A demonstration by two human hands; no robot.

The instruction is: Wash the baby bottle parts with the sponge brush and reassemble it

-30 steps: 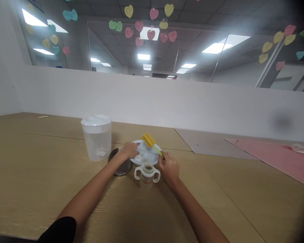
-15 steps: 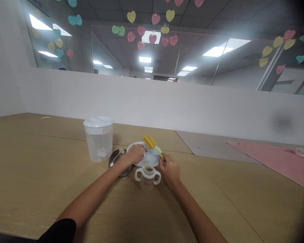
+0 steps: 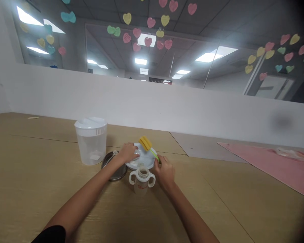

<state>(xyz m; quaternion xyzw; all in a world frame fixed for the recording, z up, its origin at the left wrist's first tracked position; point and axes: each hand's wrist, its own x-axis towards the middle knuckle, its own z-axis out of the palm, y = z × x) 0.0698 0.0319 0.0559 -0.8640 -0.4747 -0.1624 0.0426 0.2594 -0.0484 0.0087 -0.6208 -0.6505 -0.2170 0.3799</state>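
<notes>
My right hand [image 3: 165, 171] grips the green handle of a bottle brush [image 3: 145, 143], its yellow sponge head tilted up to the left above a white plate [image 3: 149, 161]. Over the plate's left side, my left hand [image 3: 128, 153] has its thumb and fingers around a clear plastic piece [image 3: 137, 152], partly hidden and hard to make out. Nearer to me stands an uncapped baby bottle [image 3: 142, 182] with two white handles and red print. A round metal dish [image 3: 119, 173] sits left of the plate, partly under my left wrist, with a thin white straw-like part [image 3: 111, 156] in it.
A translucent bucket with a white lid [image 3: 91, 140] stands behind and left of the dish. On the far right lies a pink sheet [image 3: 266, 165] with a clear plastic wrapper [image 3: 292, 154] on it. A white wall [image 3: 152, 104] closes off the table's back.
The view has turned slightly right, so everything sits further left. My left hand has drawn back a little toward the plate's left side. The brush stays in my right hand.
</notes>
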